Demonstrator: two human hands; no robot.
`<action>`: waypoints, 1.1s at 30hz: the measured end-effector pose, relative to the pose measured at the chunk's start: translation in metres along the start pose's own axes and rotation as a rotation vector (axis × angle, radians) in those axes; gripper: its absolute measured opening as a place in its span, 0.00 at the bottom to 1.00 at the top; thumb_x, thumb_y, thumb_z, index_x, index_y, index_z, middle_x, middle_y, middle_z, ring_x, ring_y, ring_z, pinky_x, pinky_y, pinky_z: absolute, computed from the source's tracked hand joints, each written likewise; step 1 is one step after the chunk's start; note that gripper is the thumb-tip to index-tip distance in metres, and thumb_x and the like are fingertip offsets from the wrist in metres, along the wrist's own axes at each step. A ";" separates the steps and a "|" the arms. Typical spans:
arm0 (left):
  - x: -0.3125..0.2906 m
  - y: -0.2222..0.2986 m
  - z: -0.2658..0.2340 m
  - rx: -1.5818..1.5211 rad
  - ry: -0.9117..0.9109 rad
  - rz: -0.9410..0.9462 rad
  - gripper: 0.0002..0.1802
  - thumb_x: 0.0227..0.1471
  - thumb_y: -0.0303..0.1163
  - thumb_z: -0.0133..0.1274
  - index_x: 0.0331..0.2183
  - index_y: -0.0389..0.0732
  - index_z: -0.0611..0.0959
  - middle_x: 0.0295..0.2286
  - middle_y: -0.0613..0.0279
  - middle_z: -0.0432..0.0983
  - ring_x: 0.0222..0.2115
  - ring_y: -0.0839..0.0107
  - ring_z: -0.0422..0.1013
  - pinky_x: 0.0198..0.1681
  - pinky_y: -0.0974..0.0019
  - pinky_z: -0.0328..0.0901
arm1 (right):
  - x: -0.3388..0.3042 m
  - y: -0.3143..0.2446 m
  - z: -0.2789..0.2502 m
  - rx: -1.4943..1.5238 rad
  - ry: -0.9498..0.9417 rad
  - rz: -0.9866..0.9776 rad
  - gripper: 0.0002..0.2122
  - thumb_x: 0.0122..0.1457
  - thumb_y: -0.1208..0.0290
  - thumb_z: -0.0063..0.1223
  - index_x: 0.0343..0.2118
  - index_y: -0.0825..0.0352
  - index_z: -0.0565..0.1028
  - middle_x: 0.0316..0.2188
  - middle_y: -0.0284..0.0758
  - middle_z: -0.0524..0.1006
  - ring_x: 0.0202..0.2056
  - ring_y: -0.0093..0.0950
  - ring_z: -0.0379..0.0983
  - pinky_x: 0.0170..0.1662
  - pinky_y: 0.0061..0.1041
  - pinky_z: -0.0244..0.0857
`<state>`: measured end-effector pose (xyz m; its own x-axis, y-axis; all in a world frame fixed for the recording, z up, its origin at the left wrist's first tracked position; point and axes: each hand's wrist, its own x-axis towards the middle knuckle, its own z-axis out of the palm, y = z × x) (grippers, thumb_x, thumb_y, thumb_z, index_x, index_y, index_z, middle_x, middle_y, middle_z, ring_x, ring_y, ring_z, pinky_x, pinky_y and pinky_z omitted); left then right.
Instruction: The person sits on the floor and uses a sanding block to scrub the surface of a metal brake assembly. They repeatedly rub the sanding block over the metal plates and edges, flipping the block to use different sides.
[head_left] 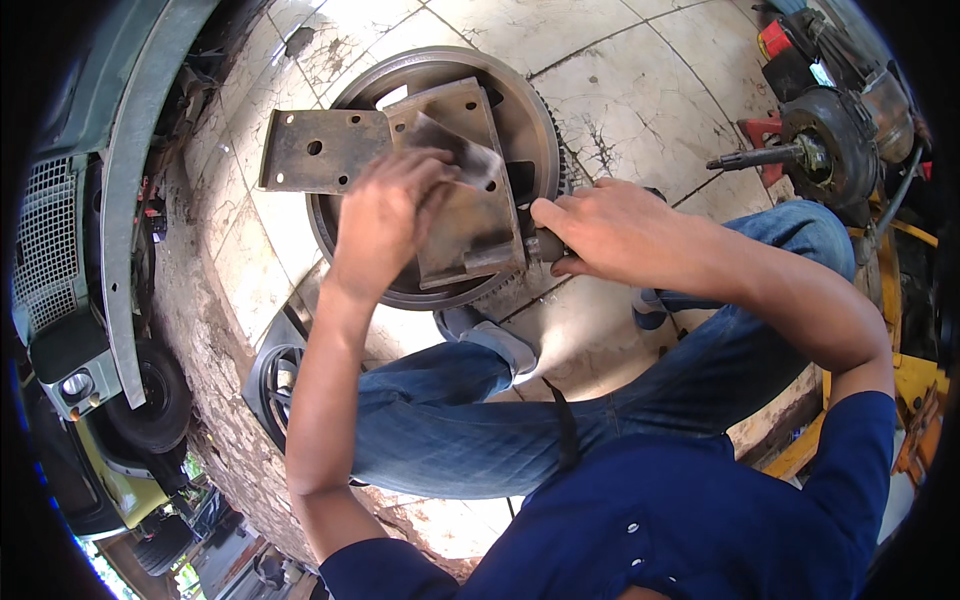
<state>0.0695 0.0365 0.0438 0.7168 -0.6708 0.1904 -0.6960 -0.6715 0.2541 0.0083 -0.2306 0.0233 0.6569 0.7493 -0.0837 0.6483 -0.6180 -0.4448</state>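
A rusty steel bracket plate (pixel 455 220) with bolt holes and a round tube along its near edge rests tilted on a large toothed flywheel (pixel 400 75). My right hand (pixel 625 232) is closed round the tube's right end, steadying the bracket. Over the plate, my left hand (pixel 390 215) pinches a grey sheet that looks like sandpaper (pixel 465 155); its fingers are smeared by motion. The sheet's far part is bent up, and whether it touches the plate I cannot tell. A second flat steel plate (pixel 290 150) with holes sticks out to the left, partly under the bracket.
Cracked floor tiles (pixel 620 60) surround the flywheel. My shoes (pixel 500 345) and jeans-clad legs are just this side of it. At right stands a greasy hub with a shaft (pixel 755 158) by a red stand (pixel 762 140). A vehicle's front (pixel 60 250) lines the left.
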 end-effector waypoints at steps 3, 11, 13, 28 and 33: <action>-0.004 -0.003 -0.001 0.076 0.008 0.039 0.08 0.51 0.25 0.60 0.37 0.39 0.85 0.43 0.58 0.81 0.47 0.56 0.75 0.53 0.57 0.68 | 0.004 -0.006 -0.004 0.063 -0.088 0.067 0.21 0.55 0.63 0.65 0.42 0.70 0.67 0.28 0.44 0.80 0.34 0.45 0.79 0.39 0.41 0.71; 0.004 0.007 -0.003 0.064 -0.001 -0.025 0.08 0.52 0.26 0.59 0.37 0.39 0.83 0.41 0.57 0.82 0.44 0.55 0.76 0.51 0.56 0.68 | 0.003 -0.007 -0.009 0.082 -0.140 0.111 0.21 0.54 0.63 0.65 0.44 0.69 0.67 0.31 0.43 0.80 0.36 0.44 0.79 0.41 0.41 0.70; 0.003 0.017 0.000 0.053 -0.015 0.009 0.08 0.53 0.26 0.58 0.38 0.40 0.83 0.39 0.57 0.82 0.43 0.55 0.76 0.50 0.56 0.68 | 0.003 -0.006 -0.005 0.081 -0.126 0.092 0.22 0.54 0.63 0.65 0.44 0.69 0.67 0.31 0.43 0.80 0.37 0.43 0.79 0.41 0.41 0.70; 0.001 0.018 0.006 0.134 0.076 -0.067 0.07 0.52 0.25 0.57 0.36 0.41 0.82 0.32 0.57 0.81 0.36 0.57 0.77 0.42 0.56 0.71 | 0.006 -0.007 -0.004 0.063 -0.161 0.112 0.21 0.55 0.63 0.64 0.43 0.69 0.68 0.32 0.42 0.80 0.40 0.42 0.79 0.43 0.40 0.72; 0.001 0.002 0.002 0.120 0.078 -0.102 0.08 0.52 0.26 0.57 0.37 0.40 0.82 0.35 0.58 0.81 0.38 0.56 0.76 0.43 0.56 0.71 | 0.005 -0.010 -0.013 -0.011 -0.194 0.156 0.21 0.54 0.62 0.65 0.43 0.69 0.69 0.33 0.41 0.80 0.40 0.40 0.79 0.44 0.39 0.72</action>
<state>0.0688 0.0341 0.0427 0.7816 -0.5744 0.2433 -0.6166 -0.7705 0.1619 0.0099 -0.2238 0.0395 0.6640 0.6757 -0.3203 0.5498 -0.7315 -0.4033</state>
